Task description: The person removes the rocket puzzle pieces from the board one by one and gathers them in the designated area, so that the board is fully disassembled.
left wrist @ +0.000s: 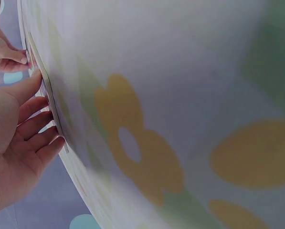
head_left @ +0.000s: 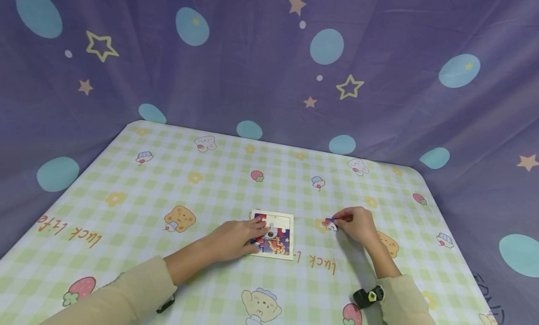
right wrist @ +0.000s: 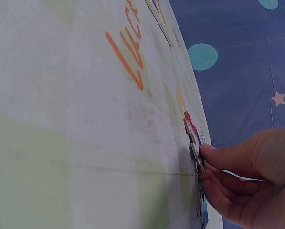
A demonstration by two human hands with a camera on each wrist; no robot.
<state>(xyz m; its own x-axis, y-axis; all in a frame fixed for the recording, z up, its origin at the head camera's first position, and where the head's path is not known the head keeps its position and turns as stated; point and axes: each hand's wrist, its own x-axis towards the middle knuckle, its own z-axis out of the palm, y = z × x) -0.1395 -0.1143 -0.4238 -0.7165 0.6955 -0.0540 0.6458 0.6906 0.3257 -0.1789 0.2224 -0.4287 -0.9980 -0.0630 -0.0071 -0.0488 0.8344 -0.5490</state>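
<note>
A small square jigsaw board (head_left: pixel 291 240) with a pale frame lies on the cloth, several pieces set in it and bare wood showing at its upper right. My left hand (head_left: pixel 233 239) rests at the board's left side, fingers fairly straight over its edge. In the left wrist view, that hand's thumb and fingertips touch the thin board edge (left wrist: pixel 50 93). To the right of the board, my right hand (head_left: pixel 358 224) pinches a red, white and blue jigsaw piece (head_left: pixel 329 224) with thumb and fingers. The right wrist view shows the piece's edge (right wrist: pixel 192 136) low over the cloth.
A green and white checked tablecloth (head_left: pixel 219 184) with printed cartoons covers the table. Behind it hangs a purple curtain (head_left: pixel 261 58) with stars and blue dots. A black wrist camera (head_left: pixel 365 297) sits by the right sleeve.
</note>
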